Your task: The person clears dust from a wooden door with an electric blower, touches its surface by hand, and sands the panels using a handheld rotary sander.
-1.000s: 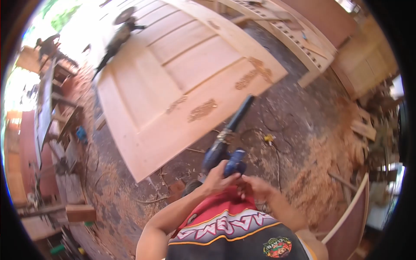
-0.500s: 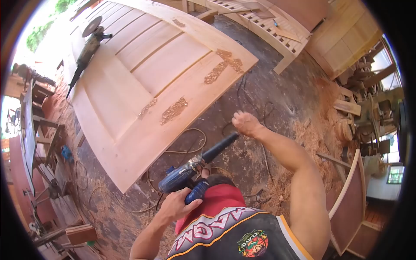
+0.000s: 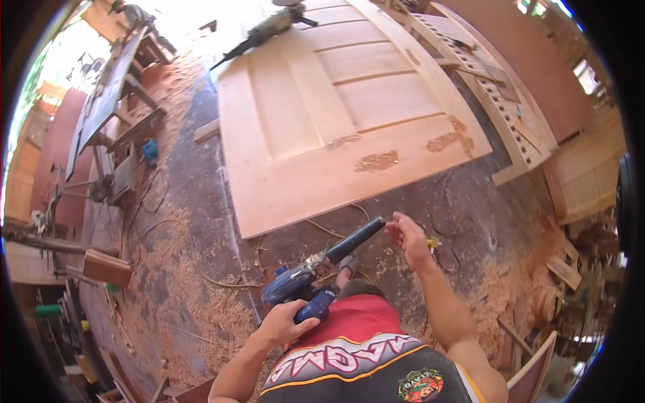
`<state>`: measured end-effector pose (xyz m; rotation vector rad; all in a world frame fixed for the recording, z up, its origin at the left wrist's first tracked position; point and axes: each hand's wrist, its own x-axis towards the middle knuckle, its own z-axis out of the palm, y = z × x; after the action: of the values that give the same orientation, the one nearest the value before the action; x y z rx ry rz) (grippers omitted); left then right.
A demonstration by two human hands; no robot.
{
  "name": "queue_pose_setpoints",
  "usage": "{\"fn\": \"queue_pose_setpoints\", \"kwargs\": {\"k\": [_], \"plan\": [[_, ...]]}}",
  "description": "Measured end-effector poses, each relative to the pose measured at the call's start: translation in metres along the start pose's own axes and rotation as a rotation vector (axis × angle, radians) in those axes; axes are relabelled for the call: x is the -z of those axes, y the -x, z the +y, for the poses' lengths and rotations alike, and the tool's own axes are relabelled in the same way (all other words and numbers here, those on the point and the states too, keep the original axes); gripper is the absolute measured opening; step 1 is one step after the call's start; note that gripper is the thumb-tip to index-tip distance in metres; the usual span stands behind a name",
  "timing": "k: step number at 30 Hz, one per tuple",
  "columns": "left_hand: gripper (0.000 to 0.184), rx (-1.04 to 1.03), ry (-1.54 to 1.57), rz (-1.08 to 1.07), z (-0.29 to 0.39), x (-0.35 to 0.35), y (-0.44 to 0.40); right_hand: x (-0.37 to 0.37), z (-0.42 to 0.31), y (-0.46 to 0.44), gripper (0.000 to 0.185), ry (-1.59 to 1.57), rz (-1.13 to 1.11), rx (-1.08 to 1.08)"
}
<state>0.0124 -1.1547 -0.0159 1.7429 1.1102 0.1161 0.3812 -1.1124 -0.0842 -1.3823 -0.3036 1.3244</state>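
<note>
My left hand (image 3: 283, 324) is wrapped around the handle of a blue electric blower (image 3: 287, 285), held low in front of my body. Its black nozzle (image 3: 357, 240) points away to the upper right. Just past the nozzle's tip is my right hand (image 3: 408, 240), fingers apart and holding nothing; whether it touches the tip I cannot tell. Beyond both hands lies a pale wooden panel door (image 3: 269, 195), with patches of brown, rough-looking filler (image 3: 376, 161) on its near rail. An angle grinder (image 3: 269, 30) rests on the door's far part.
Wood shavings (image 3: 201, 336) and cords (image 3: 222, 282) litter the dark floor. A slatted wooden frame (image 3: 521, 144) stands to the right of the door. Workbenches (image 3: 114, 101) line the left, where another person (image 3: 138, 17) is at the far end.
My view has swung left, so the door appears farther right and higher. My right hand has gone from closed fingers to spread ones near the nozzle tip. My left hand keeps its hold.
</note>
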Motion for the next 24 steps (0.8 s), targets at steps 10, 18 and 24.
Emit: {"fn": "queue_pose_setpoints", "kwargs": {"k": [10,18,24], "plan": [[0.06,0.441,0.197,0.581,-0.039,0.027,0.119,-0.085,0.071,0.043,0.027,0.724,-0.429,0.258],[0.059,0.315,0.214,0.375,-0.004,0.103,0.091,-0.084,0.155,0.034,0.062,1.386,-0.723,0.429],[0.062,0.364,0.091,0.169,0.002,0.177,0.042,-0.07,0.216,-0.011,0.079,1.496,-0.73,0.198]]}}
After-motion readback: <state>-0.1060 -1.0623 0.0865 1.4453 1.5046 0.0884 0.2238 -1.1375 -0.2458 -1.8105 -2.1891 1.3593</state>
